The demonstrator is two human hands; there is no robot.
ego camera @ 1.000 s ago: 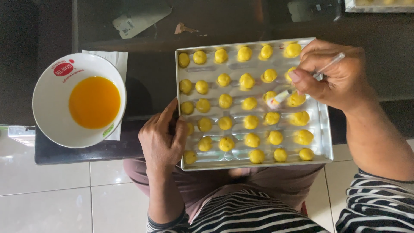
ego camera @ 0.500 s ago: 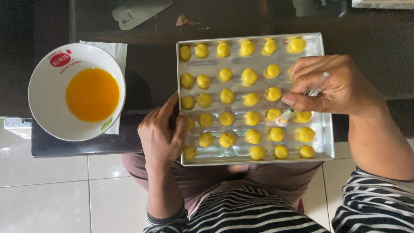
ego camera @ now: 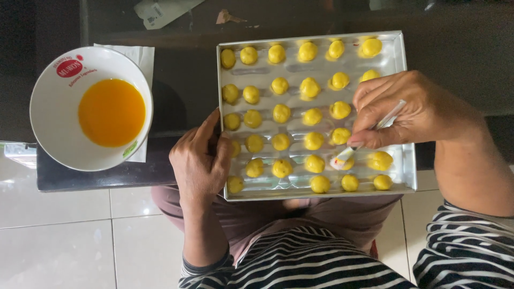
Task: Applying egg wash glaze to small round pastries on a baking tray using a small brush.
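A silver baking tray (ego camera: 399, 53) holds several small yellow dough balls (ego camera: 313, 141) in rows. My left hand (ego camera: 199, 160) grips the tray's near left edge, thumb on the rim. My right hand (ego camera: 412, 109) pinches a small clear-handled brush (ego camera: 369, 136). Its pale bristle tip touches a dough ball in the second row from the near edge, right of centre. A white bowl (ego camera: 51, 115) of orange egg yolk (ego camera: 111, 112) stands to the left of the tray.
The tray and bowl rest on a dark glass table (ego camera: 182, 80). A white paper napkin (ego camera: 136, 56) lies under the bowl. Paper scraps (ego camera: 160, 10) lie at the far edge. White floor tiles (ego camera: 80, 241) and my striped shirt (ego camera: 321, 262) show below.
My right hand has moved the brush from the tray's far right rows down toward the near rows. My left hand has kept its hold on the tray's edge.
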